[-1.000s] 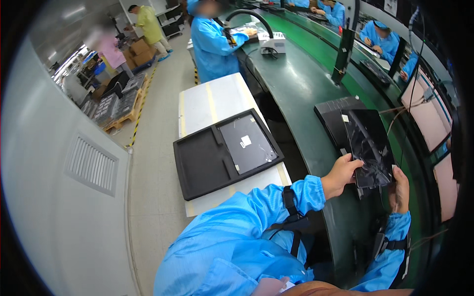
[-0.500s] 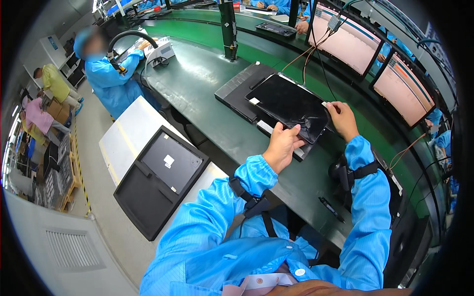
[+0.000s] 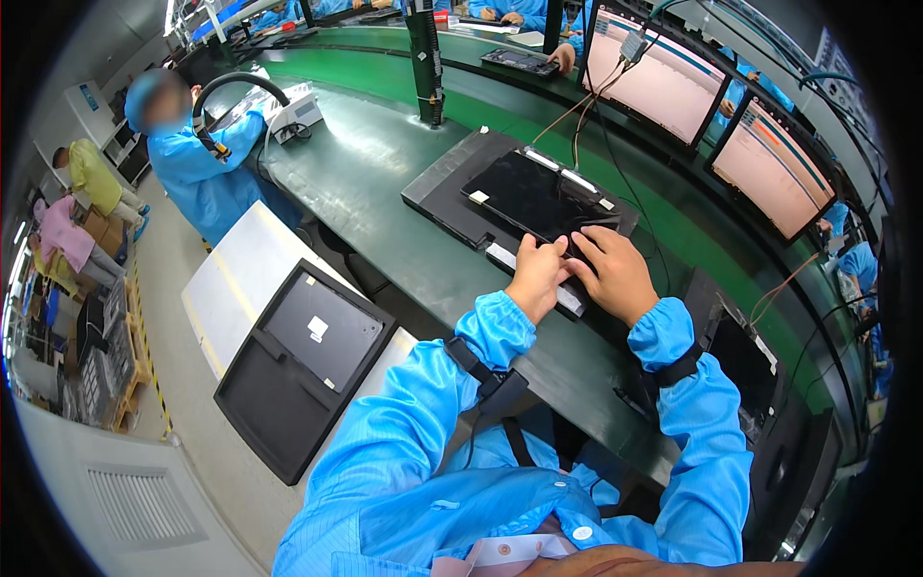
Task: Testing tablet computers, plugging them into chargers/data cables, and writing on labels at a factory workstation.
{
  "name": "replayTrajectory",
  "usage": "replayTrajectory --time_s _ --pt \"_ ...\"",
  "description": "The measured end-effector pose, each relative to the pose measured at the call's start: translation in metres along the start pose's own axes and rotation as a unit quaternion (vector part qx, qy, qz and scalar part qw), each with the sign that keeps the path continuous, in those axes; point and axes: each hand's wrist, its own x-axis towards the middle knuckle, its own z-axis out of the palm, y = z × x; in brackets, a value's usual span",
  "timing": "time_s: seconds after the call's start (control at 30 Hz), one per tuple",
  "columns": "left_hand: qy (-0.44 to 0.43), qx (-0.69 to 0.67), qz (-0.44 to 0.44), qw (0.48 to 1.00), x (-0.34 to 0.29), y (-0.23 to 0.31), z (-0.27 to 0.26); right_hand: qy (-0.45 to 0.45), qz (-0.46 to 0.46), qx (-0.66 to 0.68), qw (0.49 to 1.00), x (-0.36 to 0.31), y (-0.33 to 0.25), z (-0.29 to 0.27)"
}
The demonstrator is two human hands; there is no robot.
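A black tablet-like screen panel with small pale tabs at its corners lies on a flat black fixture on the bench. At its near right end my two hands meet. My left hand is closed in a pinch by the near edge. Over the right corner my right hand bends its fingers inward, thumb and fingertips close to the left hand's. Whatever lies between the fingertips is hidden. A white strip shows along the fixture's near edge, partly behind my left hand.
Left of me, a black tray holding a dark panel rests on a white board. Two monitors stand at the far right. Another black device lies beyond my right forearm. A co-worker sits at the far left.
The panel's near right end, tilted up earlier, has come down onto the fixture. My right hand has moved left and nearer, beside my left hand. The whole view has shifted slightly.
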Motion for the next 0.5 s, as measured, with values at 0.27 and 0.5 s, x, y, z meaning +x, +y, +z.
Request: replayTrajectory --time_s 0.27,0.5 --pt "-0.056 0.077 -0.134 0.986 0.001 0.047 -0.010 0.019 -0.023 -0.093 0.995 -0.002 -0.002 0.015" --pt "-0.067 0.654 0.155 0.737 -0.003 0.108 -0.043 -0.008 0.031 -0.077 0.996 -0.003 -0.014 0.022"
